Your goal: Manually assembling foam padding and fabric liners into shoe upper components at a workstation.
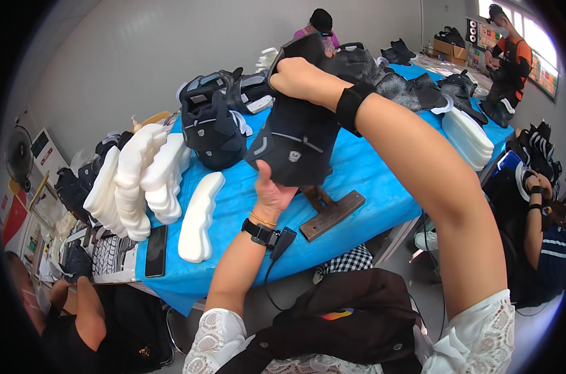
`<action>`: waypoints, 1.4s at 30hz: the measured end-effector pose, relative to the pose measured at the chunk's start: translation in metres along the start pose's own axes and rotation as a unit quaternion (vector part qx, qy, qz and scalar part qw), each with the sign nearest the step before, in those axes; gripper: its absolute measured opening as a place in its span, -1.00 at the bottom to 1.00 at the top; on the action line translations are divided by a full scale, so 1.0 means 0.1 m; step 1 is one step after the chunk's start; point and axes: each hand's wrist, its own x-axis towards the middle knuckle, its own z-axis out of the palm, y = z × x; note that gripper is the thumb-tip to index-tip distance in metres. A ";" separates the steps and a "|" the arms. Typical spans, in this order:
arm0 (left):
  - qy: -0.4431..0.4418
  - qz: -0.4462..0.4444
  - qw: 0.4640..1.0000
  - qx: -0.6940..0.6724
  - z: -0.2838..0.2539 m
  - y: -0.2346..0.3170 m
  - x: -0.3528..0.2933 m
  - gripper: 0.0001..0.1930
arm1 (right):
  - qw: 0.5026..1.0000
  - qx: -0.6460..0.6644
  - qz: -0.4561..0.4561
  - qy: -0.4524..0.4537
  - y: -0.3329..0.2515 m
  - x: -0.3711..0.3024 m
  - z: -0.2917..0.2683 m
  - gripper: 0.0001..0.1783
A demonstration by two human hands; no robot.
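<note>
Both my hands hold a black fabric pouch-like piece (292,140) up over the blue-covered table (245,199). It has a thin grey line across it and a small light badge; its exact kind I cannot tell. My right hand (293,78) is closed on its upper part. Under its lower edge, my left hand (274,194) grips with the thumb on the front and the other fingers partly hidden behind. Just below stands a brown wooden stand (333,215), its upper part covered by the piece. A single white wavy foam pad (200,218) lies left of my left hand.
Stacked white foam pads (133,181) fill the table's left side, near a black phone (155,250). Similar black pieces (214,128) stand behind. More white pads (467,140) lie at the right. People work at the left (89,311), right (548,237), far side (320,28) and back right (510,56).
</note>
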 end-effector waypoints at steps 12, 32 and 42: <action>0.088 -0.046 0.992 -0.073 0.18 0.06 0.10 -0.41 | 0.906 -0.196 0.124 -0.355 -0.27 0.12 -0.63 -0.59; 0.073 -0.058 0.992 -0.091 0.21 0.05 0.17 -0.36 | 0.982 -0.179 -0.059 -0.023 0.00 -0.42 -0.29 -0.62; 0.111 -0.072 0.989 -0.069 0.15 0.03 0.17 -0.50 | 0.977 -0.160 -0.095 0.100 0.16 -0.46 -0.13 -0.66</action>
